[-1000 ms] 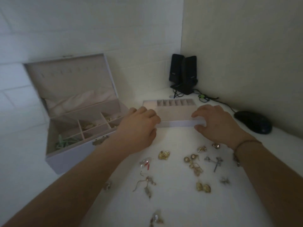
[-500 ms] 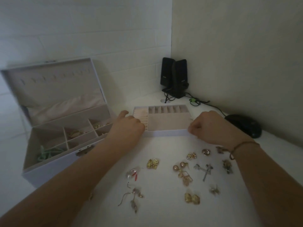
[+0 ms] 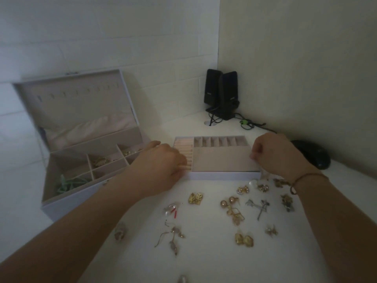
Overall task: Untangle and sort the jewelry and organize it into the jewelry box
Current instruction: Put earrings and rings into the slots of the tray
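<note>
Beige tray gripped by left hand, right hand.

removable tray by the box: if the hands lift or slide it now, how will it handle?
The tray looks rigid and probably light: shallow, thin-walled, lined dividers. Flat-bottomed, so it should slide rather than tip. The left hand and right hand grip opposite ends, so a lift should stay level.

Matt velvety cloth lines the tray; shiny gold metal earrings; glossy black plastic speakers
</note>
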The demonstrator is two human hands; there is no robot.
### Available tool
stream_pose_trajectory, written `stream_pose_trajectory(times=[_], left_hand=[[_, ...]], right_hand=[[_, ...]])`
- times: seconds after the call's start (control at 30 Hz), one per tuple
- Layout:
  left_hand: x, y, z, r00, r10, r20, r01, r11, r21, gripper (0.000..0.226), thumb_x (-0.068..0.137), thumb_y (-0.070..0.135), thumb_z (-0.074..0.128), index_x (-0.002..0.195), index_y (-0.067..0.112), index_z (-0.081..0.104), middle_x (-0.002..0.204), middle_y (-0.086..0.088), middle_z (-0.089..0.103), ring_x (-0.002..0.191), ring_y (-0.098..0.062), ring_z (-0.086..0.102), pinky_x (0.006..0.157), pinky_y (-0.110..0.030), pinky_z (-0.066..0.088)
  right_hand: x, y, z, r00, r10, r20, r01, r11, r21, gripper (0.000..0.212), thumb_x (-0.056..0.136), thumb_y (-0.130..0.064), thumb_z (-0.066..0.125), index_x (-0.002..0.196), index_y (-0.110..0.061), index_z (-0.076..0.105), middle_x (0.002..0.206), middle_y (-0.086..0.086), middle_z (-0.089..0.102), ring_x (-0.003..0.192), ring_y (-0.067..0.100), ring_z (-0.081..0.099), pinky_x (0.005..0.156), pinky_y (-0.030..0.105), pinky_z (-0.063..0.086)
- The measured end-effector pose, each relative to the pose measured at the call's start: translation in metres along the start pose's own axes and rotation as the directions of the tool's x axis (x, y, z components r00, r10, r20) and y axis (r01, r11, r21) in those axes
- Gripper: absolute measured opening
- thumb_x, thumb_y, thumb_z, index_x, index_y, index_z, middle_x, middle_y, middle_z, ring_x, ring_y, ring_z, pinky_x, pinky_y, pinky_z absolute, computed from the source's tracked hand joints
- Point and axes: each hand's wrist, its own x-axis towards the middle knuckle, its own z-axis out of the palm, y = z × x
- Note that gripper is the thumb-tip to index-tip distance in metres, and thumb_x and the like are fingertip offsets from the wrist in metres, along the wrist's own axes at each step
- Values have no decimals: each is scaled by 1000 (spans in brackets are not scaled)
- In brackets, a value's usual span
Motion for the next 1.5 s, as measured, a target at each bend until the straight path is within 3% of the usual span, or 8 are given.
stream_pose_trajectory(times=[0.1,0.23,0.3,0.4,0.53,0.97,1.2,1.5], left_hand=[[5,16,-6,970,131,-206,-142,989,-41,42,88,33,61,129,24,58,133,-2,58,120,-25,54,105,-42,38],[13,40,-24,743,568,-354,-476,820,318,31,94,22,50,121,19,66,132,-3,62,134,-31,47,115,-56,25],[10,39,-27,767,573,-287,-431,793,431,31,95,24,45,113,21,70,124,0,67,136,-31,46,115,-64,16],[-7,19,-20,905,346,-247,-190,849,493,29,90,34,56,108,17,70,113,-5,70,124,-36,54,112,-69,13],[-32,0,-7,944,109,-310,31,909,415,25,85,33,57,94,16,72,93,-4,71,103,-34,62,109,-66,16],[-36,-11,18,910,-76,-407,72,997,-26,34,85,43,52,99,21,74,106,1,68,102,-30,57,100,-57,35],[-39,-12,22,914,-97,-394,64,993,-96,36,83,43,52,101,21,73,108,3,66,105,-29,54,103,-56,30],[-39,-13,23,914,-90,-397,53,993,-102,36,82,43,52,101,21,73,109,1,66,106,-31,54,103,-57,31]], right_hand=[[-6,-4,-11,962,-15,-271,122,916,382,9,93,-19,58,89,-14,64,83,2,68,73,13,58,76,26,45],[-27,-23,-25,867,-483,-120,178,77,981,43,94,-23,52,135,-17,45,125,9,64,112,22,63,88,35,54],[-31,-26,-18,809,-586,-49,189,180,965,52,90,-17,52,139,-24,39,126,8,64,116,20,61,95,34,50],[-26,-16,-22,861,-489,-140,470,658,589,29,87,-14,65,107,-35,63,96,-9,72,88,-4,64,78,9,45],[-27,6,-38,890,-408,202,405,912,57,25,80,-29,71,64,-44,60,78,-18,65,74,0,60,68,15,45],[-41,-28,4,927,-330,176,374,811,-450,13,84,-22,61,96,-27,63,85,-8,54,78,15,58,68,28,44],[-28,10,-40,929,-288,234,289,957,31,20,83,-24,69,74,-41,64,80,-13,64,61,0,59,60,17,44],[-13,30,-23,938,-155,310,184,981,-66,4,76,-27,79,75,-24,75,67,-15,66,65,1,61,55,12,40]])
